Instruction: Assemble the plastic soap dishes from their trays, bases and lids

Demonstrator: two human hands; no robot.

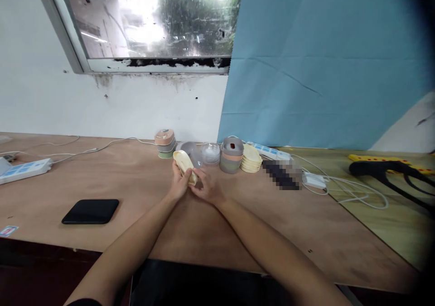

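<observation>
Hands were seen closed together on a pale yellow oval plastic lid (pixel 184 164), left hand (pixel 179 184) and right hand (pixel 208 189) gripping it above the wooden table (pixel 142 193), near stacked pastel containers (pixel 231 155).

1. A dish (pixel 184 164) is held above the worktop (pixel 142 197) between the left hand (pixel 179 185) and the right hand (pixel 206 188).
2. Behind the hands, containers (pixel 231 155) are stacked, with a pile of dishes (pixel 251 158) just right of them.
3. A power strip (pixel 24 170) is placed far left.
4. A tablet (pixel 91 211) is laid left of the hands.
</observation>
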